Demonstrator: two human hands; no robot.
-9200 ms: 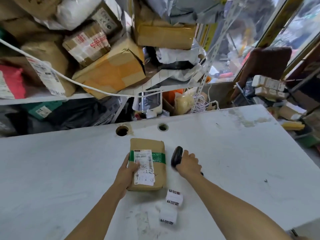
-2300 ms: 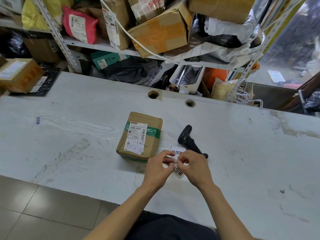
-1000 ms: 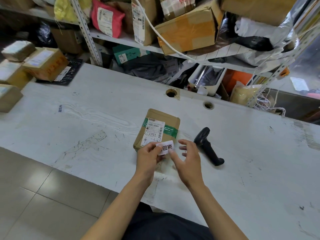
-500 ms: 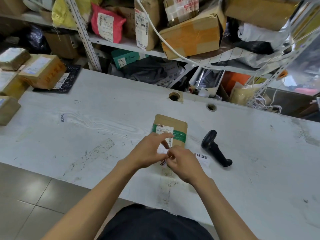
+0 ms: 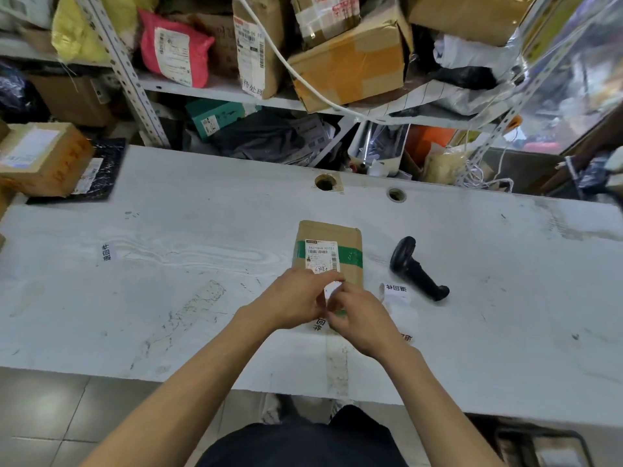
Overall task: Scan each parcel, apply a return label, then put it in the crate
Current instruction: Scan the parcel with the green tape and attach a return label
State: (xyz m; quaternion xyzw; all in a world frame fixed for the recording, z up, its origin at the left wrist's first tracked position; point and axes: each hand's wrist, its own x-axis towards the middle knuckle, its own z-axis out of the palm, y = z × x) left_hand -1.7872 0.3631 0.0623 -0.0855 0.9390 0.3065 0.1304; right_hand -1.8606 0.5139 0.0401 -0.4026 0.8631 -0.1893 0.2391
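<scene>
Where the left hand (image 5: 290, 299) and right hand (image 5: 362, 318) met, the near end of one brown parcel (image 5: 332, 254) on the tabletop (image 5: 202, 237) was hidden; a white return label (image 5: 332, 291) was pinched between both hands' fingers. One black scanner (image 5: 416, 269) was recorded just beside one label strip (image 5: 396, 293).

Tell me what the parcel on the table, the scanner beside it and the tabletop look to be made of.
Parcel: brown cardboard or kraft paper, matte, with a glossy green tape band and a white printed paper label. Scanner: black plastic by the look, slightly shiny on its moulded handle. Tabletop: white painted or laminated board, scuffed and scratched; which one is unclear.
</scene>
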